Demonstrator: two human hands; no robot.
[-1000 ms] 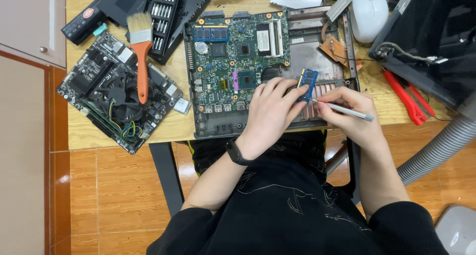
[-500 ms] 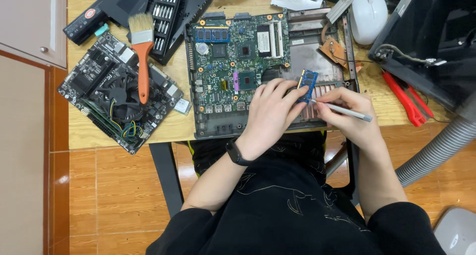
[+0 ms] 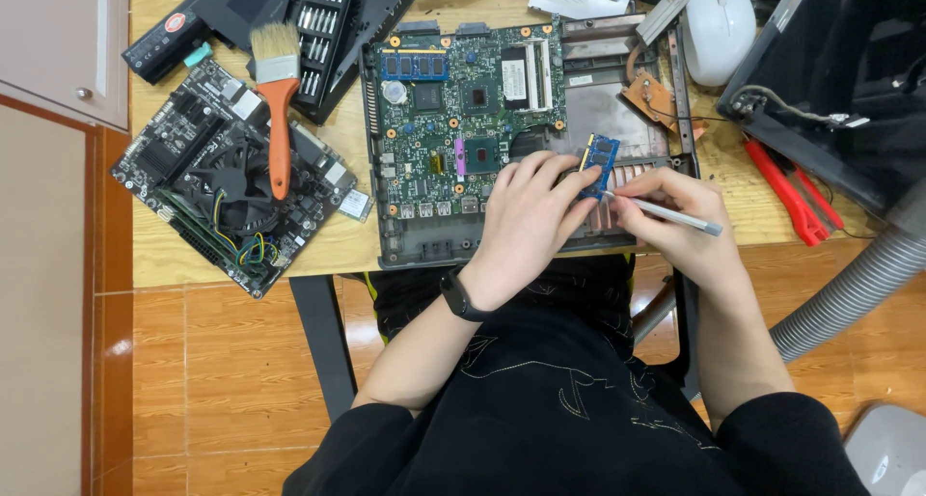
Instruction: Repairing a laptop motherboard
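I have one view only, from the head camera, looking almost straight down from above my lap. It sits fairly near, taking in the table (image 3: 193, 264) edge across the top and the tiled floor (image 3: 193, 380) below.

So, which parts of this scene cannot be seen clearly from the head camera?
- Tip of the grey tool in the right hand: hidden behind the small blue memory card, head view.
- Left hand grip on the card: fingertips overlap, so contact is unclear.
- Board area beneath both hands: covered.
- Black casing at upper right: cut off by the frame edge.
- Chip markings on the green circuit board: too small.
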